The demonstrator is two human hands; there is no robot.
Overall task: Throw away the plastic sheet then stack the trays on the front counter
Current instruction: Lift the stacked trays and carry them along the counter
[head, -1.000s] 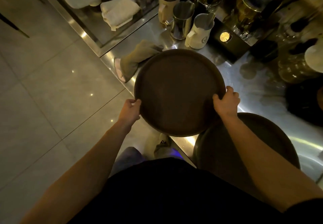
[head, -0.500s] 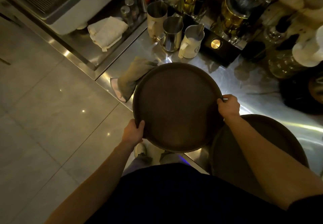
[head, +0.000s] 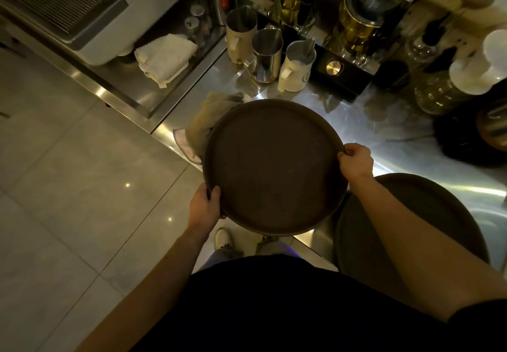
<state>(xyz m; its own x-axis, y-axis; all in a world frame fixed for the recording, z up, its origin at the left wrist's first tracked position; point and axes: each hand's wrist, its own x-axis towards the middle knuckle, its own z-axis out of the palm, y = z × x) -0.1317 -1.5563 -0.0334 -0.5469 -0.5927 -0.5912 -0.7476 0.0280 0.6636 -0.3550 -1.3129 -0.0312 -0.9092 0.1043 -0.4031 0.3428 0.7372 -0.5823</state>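
I hold a round dark brown tray level above the steel counter's front edge. My left hand grips its near left rim. My right hand grips the right rim. A second round dark tray lies on the counter to the right, partly hidden under my right forearm. No plastic sheet shows in view.
A beige cloth lies on the counter at the held tray's far left edge. Three jugs stand behind, with glass jars and a black box with a brass knob. A folded white towel rests beside the coffee machine.
The tray has stayed over the counter edge. My left hand slid along the rim toward my body. The view tilted up, showing more of the back counter.
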